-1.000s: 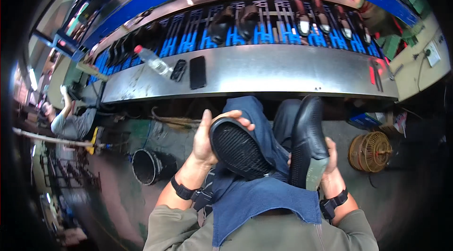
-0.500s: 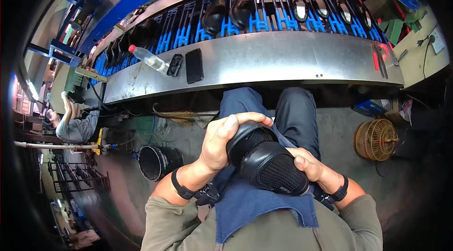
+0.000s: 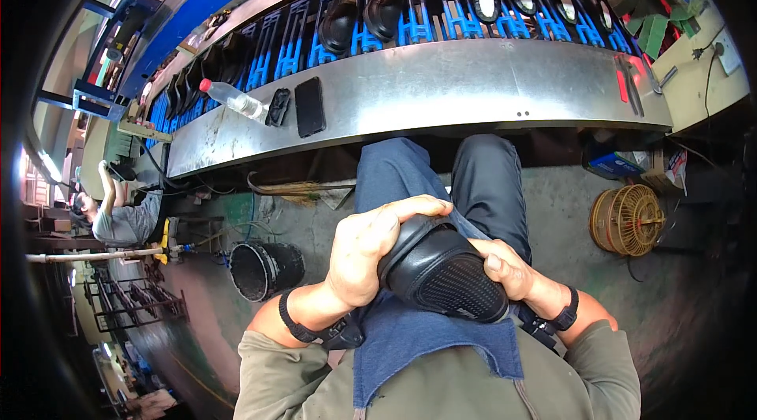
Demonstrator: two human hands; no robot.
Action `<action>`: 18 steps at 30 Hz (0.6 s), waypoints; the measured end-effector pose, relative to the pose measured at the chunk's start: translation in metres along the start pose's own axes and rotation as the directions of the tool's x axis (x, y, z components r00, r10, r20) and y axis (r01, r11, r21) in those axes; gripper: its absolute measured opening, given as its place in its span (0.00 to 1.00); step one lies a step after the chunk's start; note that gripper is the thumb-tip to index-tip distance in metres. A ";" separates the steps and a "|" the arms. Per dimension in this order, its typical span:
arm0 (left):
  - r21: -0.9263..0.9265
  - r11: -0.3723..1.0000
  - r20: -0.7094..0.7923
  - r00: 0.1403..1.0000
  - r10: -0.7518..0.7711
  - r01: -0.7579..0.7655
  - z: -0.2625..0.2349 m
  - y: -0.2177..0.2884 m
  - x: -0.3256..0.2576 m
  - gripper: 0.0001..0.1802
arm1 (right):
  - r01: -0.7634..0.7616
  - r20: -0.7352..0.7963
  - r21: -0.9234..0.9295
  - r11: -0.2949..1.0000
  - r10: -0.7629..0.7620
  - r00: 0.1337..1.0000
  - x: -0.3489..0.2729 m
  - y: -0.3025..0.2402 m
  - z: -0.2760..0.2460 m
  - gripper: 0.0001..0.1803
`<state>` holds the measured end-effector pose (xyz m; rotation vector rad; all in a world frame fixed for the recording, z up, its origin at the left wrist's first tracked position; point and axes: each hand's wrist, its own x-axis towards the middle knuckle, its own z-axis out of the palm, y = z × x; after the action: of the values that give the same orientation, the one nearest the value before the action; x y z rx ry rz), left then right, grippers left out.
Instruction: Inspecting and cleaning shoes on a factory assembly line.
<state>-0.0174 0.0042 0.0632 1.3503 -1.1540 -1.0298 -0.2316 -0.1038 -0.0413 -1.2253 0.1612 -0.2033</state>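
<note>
Over my lap I hold a black shoe (image 3: 461, 278) with a dotted, perforated surface on its nearer, right part. My left hand (image 3: 369, 250) is closed round the shoe's smooth, rounded left end, fingers across its far side and thumb bent on top. My right hand (image 3: 511, 268) grips the right side of the perforated part, with the thumb folded against it. The shoe's underside and several fingertips are hidden. Whether the left end and the perforated part are one shoe or two, I cannot tell.
Ahead stands a metal bench (image 3: 441, 85), its blue rack (image 3: 414, 29) carrying several shoes. A bottle (image 3: 235, 100), phone (image 3: 310, 107) and red-handled tool (image 3: 623, 81) lie on it. A black bucket (image 3: 264, 270) and wicker basket (image 3: 627, 220) flank me. Another person (image 3: 126, 215) sits far left.
The dark opening between the shoe's left end and its perforated part has closed up, and the two now sit tightly together. My hands stay on it. The whole view has shifted slightly.
</note>
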 end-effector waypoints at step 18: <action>-0.174 0.982 0.005 0.997 -0.078 0.078 0.015 0.010 -0.025 0.41 | 0.003 0.043 -0.013 1.000 -0.002 0.999 -0.010 0.012 -0.006 0.37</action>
<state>-0.0373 0.0265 0.0715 1.2652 -0.9912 -1.1582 -0.2416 -0.1026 -0.0549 -1.2418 0.1236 -0.1784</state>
